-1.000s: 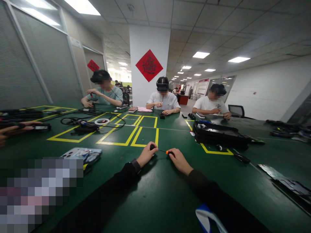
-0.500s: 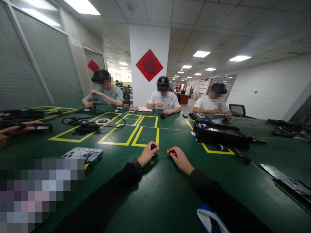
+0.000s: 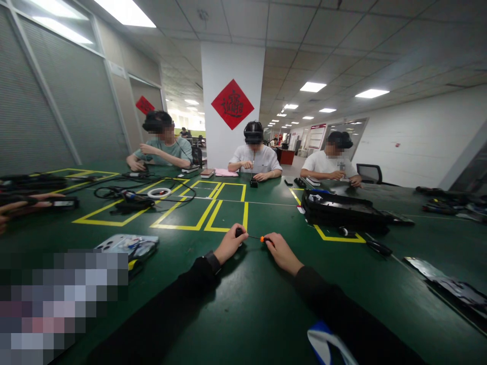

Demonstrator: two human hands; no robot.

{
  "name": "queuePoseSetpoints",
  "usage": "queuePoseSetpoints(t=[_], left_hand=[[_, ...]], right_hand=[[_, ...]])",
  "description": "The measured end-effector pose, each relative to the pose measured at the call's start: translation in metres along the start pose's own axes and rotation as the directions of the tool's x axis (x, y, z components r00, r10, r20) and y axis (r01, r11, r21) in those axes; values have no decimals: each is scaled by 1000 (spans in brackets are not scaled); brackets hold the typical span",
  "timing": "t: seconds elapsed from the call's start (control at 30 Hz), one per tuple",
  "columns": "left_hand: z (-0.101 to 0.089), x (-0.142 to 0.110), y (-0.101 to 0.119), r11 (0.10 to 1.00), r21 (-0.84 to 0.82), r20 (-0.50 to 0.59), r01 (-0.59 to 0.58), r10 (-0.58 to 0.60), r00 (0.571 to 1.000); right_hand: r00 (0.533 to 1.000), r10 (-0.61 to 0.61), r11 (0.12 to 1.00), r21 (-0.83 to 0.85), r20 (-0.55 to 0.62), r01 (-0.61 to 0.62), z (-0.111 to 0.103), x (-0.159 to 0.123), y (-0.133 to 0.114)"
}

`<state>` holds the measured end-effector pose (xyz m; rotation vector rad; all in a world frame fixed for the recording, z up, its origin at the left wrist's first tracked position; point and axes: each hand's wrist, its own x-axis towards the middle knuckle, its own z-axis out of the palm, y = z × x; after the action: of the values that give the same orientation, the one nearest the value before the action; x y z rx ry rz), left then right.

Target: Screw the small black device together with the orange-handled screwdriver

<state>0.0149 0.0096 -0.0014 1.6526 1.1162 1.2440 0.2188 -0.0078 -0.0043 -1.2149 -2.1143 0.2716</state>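
Observation:
My right hand (image 3: 283, 252) is closed round the handle of a screwdriver (image 3: 262, 239), black with an orange collar. Its thin shaft points left, toward my left hand (image 3: 227, 247). Between the left thumb and fingers is a small black part (image 3: 239, 232), mostly covered by the hand, so its kind does not show. The shaft's tip reaches this part or ends right beside it; which of the two I cannot tell. Both hands are just above the green table (image 3: 243, 314), with the forearms in dark sleeves.
A black open case (image 3: 342, 207) lies at right, with a black-handled tool (image 3: 378, 247) near it. Cables and a white ring (image 3: 159, 192) lie at left, behind a clear bag of parts (image 3: 131, 245). Three people sit opposite; another person's hand (image 3: 15, 208) shows at far left.
Both hands keep their grip on the screwdriver and the small black part. At half a second ago more of the orange handle showed; now the right fingers cover more of it. The view shifts slightly.

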Motion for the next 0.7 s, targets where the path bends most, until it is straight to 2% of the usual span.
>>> queuePoseSetpoints(t=[0.13,0.3,0.4,0.5,0.6,0.7], left_hand=[[0,-1,2,1000,-4,-8,16,-16,1000],[-1,0,1,1000,-3,-6,-9,9,1000],[-1,1,-1,1000,3,-31,-3,3,1000],[-1,1,-1,1000,-13,-25,-5,5,1000],[-1,0,1,999,-34,-1,-5,5,1000],[-1,-1,3,1000,-30,-8,-1,0,1000]], right_hand=[[998,24,1000,10,60,-25,-4,5,2],[987,-45,998,-25,154,49,-8,12,0],[998,1,1000,-32,66,1,-3,9,-3],[999,36,998,43,-34,-34,3,2,-4],[999,43,993,108,-23,-40,4,-1,-4],[999,39,995,90,-18,-37,1,-1,-4]])
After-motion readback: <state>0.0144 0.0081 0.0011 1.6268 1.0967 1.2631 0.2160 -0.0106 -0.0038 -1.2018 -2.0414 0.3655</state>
